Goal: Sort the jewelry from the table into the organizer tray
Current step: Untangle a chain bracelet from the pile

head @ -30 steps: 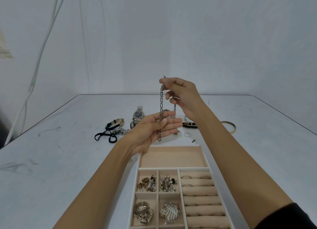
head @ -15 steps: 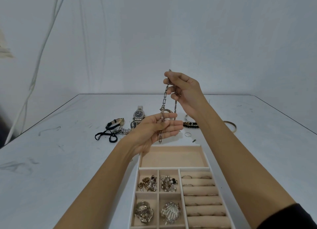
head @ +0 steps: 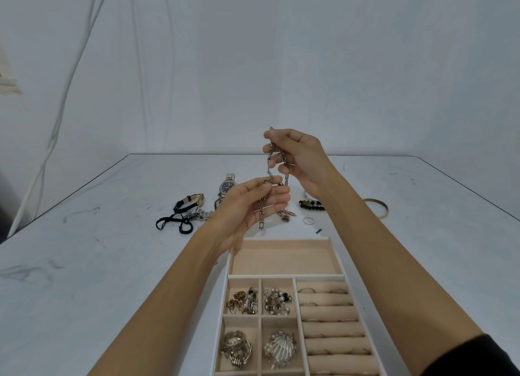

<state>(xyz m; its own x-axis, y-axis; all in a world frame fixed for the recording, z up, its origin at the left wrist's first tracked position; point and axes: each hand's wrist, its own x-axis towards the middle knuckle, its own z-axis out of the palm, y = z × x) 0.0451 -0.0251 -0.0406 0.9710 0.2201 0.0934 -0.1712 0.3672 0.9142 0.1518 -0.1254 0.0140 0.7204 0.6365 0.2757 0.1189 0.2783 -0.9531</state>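
Observation:
A silver link chain point(head: 268, 164) hangs between my two hands above the table. My right hand point(head: 301, 159) pinches its upper end, raised over the far end of the organizer tray point(head: 336, 276). My left hand point(head: 253, 204) sits just below, palm up, with thumb and fingers curled round the chain's lower part; the tail dangles past my palm. The tray has a bare beige compartment at its far end, four small cells with earrings and brooches, and ring rolls on the right.
On the table beyond the tray lie a steel watch point(head: 227, 185), a black-strap watch point(head: 191, 201), a black cord point(head: 174, 223), a black bead bracelet point(head: 311, 205), a gold bangle point(head: 378, 206), a thin ring point(head: 308, 221) and a small clasp piece point(head: 287, 215).
My right hand dropped a little after rising, letting the chain go slack and kinked. My left hand's thumb and fingers closed round the lower chain.

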